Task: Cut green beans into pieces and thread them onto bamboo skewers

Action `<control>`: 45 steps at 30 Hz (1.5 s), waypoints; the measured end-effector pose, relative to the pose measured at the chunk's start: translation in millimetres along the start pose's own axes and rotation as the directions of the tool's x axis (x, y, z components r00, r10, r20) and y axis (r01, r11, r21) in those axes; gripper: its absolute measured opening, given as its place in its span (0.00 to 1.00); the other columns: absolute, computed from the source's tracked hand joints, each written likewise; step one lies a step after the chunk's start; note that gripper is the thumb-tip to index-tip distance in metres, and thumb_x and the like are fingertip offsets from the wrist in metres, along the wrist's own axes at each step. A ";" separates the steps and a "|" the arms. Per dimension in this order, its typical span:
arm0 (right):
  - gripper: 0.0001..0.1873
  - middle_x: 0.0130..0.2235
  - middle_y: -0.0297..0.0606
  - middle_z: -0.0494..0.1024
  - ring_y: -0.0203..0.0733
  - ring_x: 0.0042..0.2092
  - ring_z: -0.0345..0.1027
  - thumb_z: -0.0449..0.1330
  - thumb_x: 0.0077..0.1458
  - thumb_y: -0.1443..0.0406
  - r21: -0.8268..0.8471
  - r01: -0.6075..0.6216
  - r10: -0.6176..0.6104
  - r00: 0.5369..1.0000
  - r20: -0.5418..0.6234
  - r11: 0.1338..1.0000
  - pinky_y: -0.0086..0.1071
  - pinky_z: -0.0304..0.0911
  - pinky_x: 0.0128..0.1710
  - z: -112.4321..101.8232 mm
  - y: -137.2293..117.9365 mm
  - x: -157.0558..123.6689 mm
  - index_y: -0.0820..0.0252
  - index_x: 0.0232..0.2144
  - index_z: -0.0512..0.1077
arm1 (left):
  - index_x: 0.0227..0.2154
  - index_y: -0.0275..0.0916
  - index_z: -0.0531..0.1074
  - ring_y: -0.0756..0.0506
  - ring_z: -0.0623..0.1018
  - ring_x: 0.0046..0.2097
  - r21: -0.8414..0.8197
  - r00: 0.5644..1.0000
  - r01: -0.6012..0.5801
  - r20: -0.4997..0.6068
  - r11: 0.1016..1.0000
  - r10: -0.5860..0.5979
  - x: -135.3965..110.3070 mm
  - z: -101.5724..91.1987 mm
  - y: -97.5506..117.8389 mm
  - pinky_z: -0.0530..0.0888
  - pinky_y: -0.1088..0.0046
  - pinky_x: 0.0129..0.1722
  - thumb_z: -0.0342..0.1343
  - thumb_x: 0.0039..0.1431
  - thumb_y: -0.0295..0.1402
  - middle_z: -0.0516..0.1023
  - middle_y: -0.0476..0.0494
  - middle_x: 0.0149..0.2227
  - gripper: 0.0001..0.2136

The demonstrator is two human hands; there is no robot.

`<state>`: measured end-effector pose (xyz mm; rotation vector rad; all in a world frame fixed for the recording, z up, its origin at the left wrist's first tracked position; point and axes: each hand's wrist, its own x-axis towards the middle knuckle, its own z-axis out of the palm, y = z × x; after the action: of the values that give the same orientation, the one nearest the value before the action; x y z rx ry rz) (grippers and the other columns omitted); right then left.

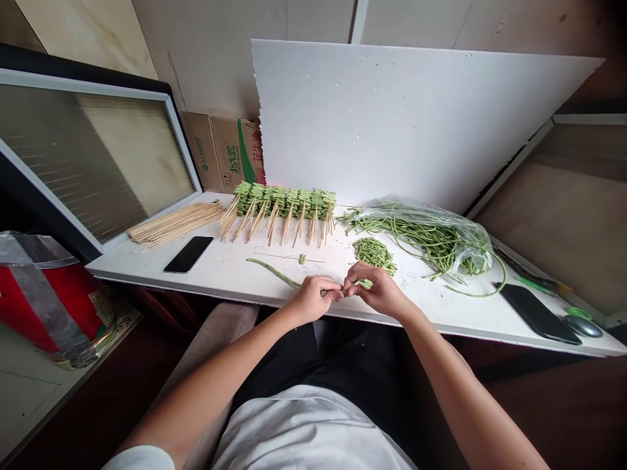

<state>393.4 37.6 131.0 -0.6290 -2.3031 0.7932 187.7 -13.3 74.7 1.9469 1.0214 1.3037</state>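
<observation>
A long green bean [272,269] trails leftward over the tabletop from my left hand [313,297], whose thumb and fingers are closed around it near the table's front edge. My right hand [373,287] pinches the same bean close beside the left, and the fingertips nearly touch. Just behind my right hand lies a heap of short-cut bean pieces [375,253], partly covered by that hand. A thin skewer [274,255] lies beyond the bean, with short bean pieces [302,259] by it.
Bundles of skewered beans [287,199] line the back of the white table [230,274]. Left of them are loose skewers [174,223] and a phone [189,254]. A plastic bag of long beans [426,228] sits right, near a black phone [539,313] and mouse [582,326].
</observation>
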 end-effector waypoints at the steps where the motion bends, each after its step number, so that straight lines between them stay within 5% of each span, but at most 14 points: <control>1: 0.12 0.33 0.41 0.81 0.48 0.40 0.74 0.66 0.64 0.57 0.053 0.000 -0.001 1.000 0.007 0.999 0.43 0.70 0.46 0.1 -0.5 0.4 0.55 0.31 0.81 | 0.31 0.37 0.84 0.46 0.81 0.35 -0.022 1.000 -0.005 -0.009 1.000 0.004 0.4 -0.7 -0.7 0.76 0.72 0.38 0.59 0.65 0.23 0.83 0.43 0.32 0.10; 5: 0.17 0.35 0.42 0.82 0.49 0.42 0.75 0.68 0.61 0.49 0.138 0.005 0.000 0.999 -0.032 0.990 0.44 0.70 0.48 -7.2 1.8 0.7 0.54 0.31 0.81 | 0.35 0.36 0.84 0.47 0.81 0.34 -0.091 0.997 0.056 -0.045 0.994 -0.060 2.7 -4.3 -4.5 0.77 0.72 0.37 0.60 0.66 0.26 0.85 0.41 0.35 0.08; 10: 0.17 0.39 0.44 0.82 0.53 0.45 0.74 0.68 0.61 0.48 -0.191 -0.120 0.082 0.977 -0.196 0.974 0.45 0.68 0.46 -34.3 30.3 -5.3 0.54 0.36 0.85 | 0.42 0.35 0.85 0.47 0.80 0.33 -0.130 0.990 0.124 -0.045 0.984 -0.130 2.4 -5.4 -4.9 0.76 0.73 0.32 0.62 0.68 0.37 0.85 0.37 0.39 0.11; 13: 0.16 0.35 0.44 0.83 0.52 0.40 0.73 0.67 0.62 0.51 -0.373 -0.177 0.128 0.980 -0.152 0.911 0.46 0.67 0.45 -45.8 56.3 -11.9 0.56 0.35 0.85 | 0.43 0.35 0.85 0.45 0.83 0.38 -0.090 0.993 0.107 -0.044 0.990 -0.111 0.9 -3.6 -4.3 0.77 0.72 0.37 0.63 0.68 0.38 0.85 0.36 0.41 0.12; 19: 0.14 0.36 0.43 0.85 0.53 0.42 0.73 0.65 0.64 0.53 -0.409 -0.166 0.143 0.986 -0.086 0.898 0.45 0.67 0.47 -41.2 76.5 -17.2 0.55 0.36 0.84 | 0.44 0.36 0.85 0.45 0.83 0.41 -0.043 0.991 0.132 0.007 0.990 -0.131 -1.6 -0.4 -6.9 0.78 0.71 0.40 0.62 0.69 0.38 0.85 0.37 0.43 0.11; 28: 0.22 0.37 0.46 0.83 0.52 0.41 0.73 0.56 0.71 0.51 -0.378 -0.149 0.080 0.978 -0.192 0.914 0.45 0.67 0.44 -50.5 49.1 -10.5 0.57 0.36 0.82 | 0.53 0.37 0.82 0.45 0.80 0.41 0.075 1.000 -0.020 -0.019 0.997 0.022 -1.6 -3.7 -10.9 0.79 0.70 0.41 0.56 0.73 0.37 0.79 0.37 0.44 0.15; 35: 0.18 0.41 0.40 0.85 0.47 0.43 0.76 0.69 0.61 0.49 -0.128 -0.070 0.077 0.996 0.050 0.989 0.38 0.69 0.43 -25.4 1.0 -6.0 0.54 0.44 0.82 | 0.55 0.38 0.79 0.45 0.81 0.42 0.049 0.984 -0.092 -0.147 0.995 0.099 -1.5 5.4 -15.1 0.80 0.67 0.46 0.63 0.68 0.31 0.80 0.40 0.41 0.14; 45: 0.12 0.37 0.42 0.83 0.49 0.42 0.74 0.63 0.68 0.55 -0.286 -0.015 -0.004 0.998 -0.064 0.958 0.41 0.69 0.42 -30.1 -16.1 -5.3 0.55 0.40 0.82 | 0.43 0.37 0.83 0.44 0.84 0.41 0.090 0.977 -0.087 -0.188 0.992 0.103 4.4 -8.6 -11.1 0.80 0.68 0.42 0.67 0.66 0.35 0.85 0.39 0.39 0.08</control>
<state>413.8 34.3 158.7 -0.7760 -2.3779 0.4355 177.6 -3.2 71.1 1.9804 1.1003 1.5503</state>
